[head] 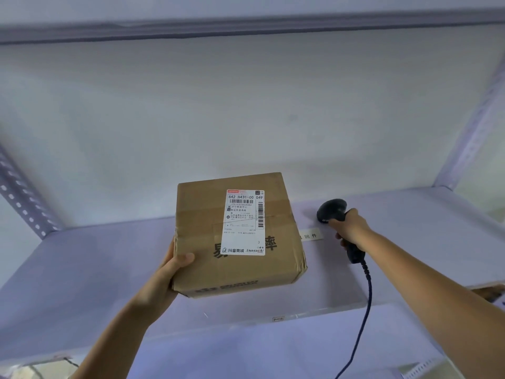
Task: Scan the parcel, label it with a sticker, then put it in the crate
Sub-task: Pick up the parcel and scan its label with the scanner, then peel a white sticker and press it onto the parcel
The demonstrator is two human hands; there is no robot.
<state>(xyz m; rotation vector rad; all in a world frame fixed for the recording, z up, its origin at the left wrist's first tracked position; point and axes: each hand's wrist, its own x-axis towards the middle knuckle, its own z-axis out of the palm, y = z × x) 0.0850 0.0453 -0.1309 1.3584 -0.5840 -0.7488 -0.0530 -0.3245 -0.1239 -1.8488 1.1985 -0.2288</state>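
Two bare forearms in view, no sleeves visible up to the frame edge. Left hand (166, 272) and right hand (351, 228) both ungloved, no rings, no watch or wristband seen. Short, unpainted thumbnail on the left.

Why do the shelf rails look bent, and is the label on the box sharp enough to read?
Head view: the wide-angle lens bows the top rail and splays the side posts. Lighting is soft and bluish, with no hard glare. On the parcel, the shipping label shows its large digits crisply; the fine print is too small. Frame edges look softer.
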